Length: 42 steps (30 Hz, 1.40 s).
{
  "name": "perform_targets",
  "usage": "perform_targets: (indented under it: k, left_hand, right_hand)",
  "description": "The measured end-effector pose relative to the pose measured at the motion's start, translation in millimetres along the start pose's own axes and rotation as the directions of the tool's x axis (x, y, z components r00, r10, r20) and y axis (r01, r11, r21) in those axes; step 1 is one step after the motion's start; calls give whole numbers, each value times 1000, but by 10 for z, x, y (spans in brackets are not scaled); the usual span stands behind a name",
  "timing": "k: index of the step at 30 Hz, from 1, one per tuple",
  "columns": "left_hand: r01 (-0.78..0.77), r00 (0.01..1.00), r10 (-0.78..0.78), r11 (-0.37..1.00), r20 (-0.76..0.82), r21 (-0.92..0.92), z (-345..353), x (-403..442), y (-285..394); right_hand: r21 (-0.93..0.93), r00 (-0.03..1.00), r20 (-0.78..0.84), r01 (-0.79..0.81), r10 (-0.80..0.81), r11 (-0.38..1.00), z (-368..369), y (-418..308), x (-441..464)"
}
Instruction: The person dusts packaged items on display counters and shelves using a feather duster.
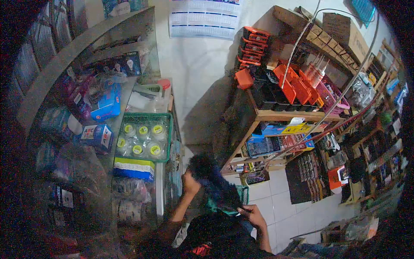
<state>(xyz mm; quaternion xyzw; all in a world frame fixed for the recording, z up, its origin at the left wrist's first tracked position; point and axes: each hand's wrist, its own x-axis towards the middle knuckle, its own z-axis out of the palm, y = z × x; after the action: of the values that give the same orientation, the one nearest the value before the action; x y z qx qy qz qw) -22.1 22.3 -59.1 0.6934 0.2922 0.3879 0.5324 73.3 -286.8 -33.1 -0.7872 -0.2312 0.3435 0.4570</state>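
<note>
A dark feather duster (207,170), its bushy head blurred, is in front of my body between my two hands. My left hand (191,183) is closed beside the dark bushy head; what its fingers hold is hidden. My right hand (253,215) is closed round the lower right end of the dark object. Behind it, low down, part of a green basket (243,194) shows.
A green crate (169,142) of jars with yellow lids stands on the left counter, beside boxes (97,136) and plastic bags. At right, a wooden shelf (276,115) holds red and black bins (286,84). White floor tiles (282,207) show below.
</note>
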Motion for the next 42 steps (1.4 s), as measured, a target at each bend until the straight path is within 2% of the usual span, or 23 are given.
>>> perform_targets:
  k: [2,3,5,6,9,12,15,16,19,20,22,23,24,26,29,30,33,36,37,38,39,40,42]
  left_hand:
    - [-73,995,76,996,-66,53,31,20,-28]
    - [-61,998,63,996,-30,58,26,26,43]
    - [-38,999,35,997,39,70,-9,26,222]
    - [31,998,-33,999,61,30,-26,28,235]
    - [25,998,-33,988,52,153,-40,14,72]
    - [-130,991,130,990,12,51,23,36,24]
    - [-109,994,108,991,17,73,38,8,-86]
    - [-61,997,68,988,41,-142,34,-43,-116]
    - [-109,994,109,994,24,12,48,11,55]
    - [-131,991,131,991,5,24,52,18,140]
    - [-110,994,111,986,0,122,8,-4,131]
    - [-96,995,98,981,-5,171,-18,-25,129]
    - [-124,992,128,982,-13,142,-19,-26,163]
    - [-184,982,187,979,-30,83,13,5,251]
    - [-94,991,101,992,-82,83,11,-22,402]
    - [-102,995,103,991,-2,91,-38,-18,277]
    - [-205,979,205,975,6,85,10,3,185]
    - [-132,991,135,987,-20,90,50,0,98]
    - [-115,992,119,989,-45,91,70,8,91]
    - [-6,999,5,999,44,33,4,-33,235]
    - [-73,997,70,994,37,85,-8,-32,265]
    - [-55,998,54,996,16,66,39,-28,-63]
    - [-67,996,75,988,-56,140,75,-113,-317]
  right_hand:
    - [108,999,-34,-20,24,994,20,-162,-46]
    - [163,998,-49,-29,37,986,24,-234,-66]
    - [155,999,-31,-23,28,988,11,-140,-47]
    - [151,1000,-21,-19,22,988,-1,-111,-36]
    - [221,998,-2,-59,61,973,-78,-276,-110]
    - [281,970,-193,-91,149,955,-20,-198,-93]
    - [142,999,35,-18,13,990,-166,-49,-89]
    - [155,997,-49,-51,59,987,-122,-5,-92]
    - [153,957,-263,-85,123,985,79,59,-100]
    - [116,945,-314,-55,89,992,126,66,-77]
    - [139,952,-298,-35,75,990,117,36,-78]
    - [199,969,-231,-47,94,979,60,-158,-103]
    - [257,981,-164,-63,108,964,25,-257,-121]
    - [194,983,-144,-87,116,977,25,-43,-125]
    - [169,980,-165,-81,110,982,19,111,-71]
    - [174,984,-147,-73,100,982,17,111,-75]
    - [204,998,-34,-48,56,978,-6,-137,-104]
    - [118,1000,13,15,-17,993,-51,-373,-142]
    - [138,998,-36,-36,41,990,-40,-332,-138]
    - [160,991,-80,-90,103,983,-3,-235,-104]
    - [166,996,-33,-76,83,983,-6,-63,-63]
    - [174,998,15,-64,62,983,-9,108,-21]
    - [174,998,55,-35,25,984,-53,-8,-51]
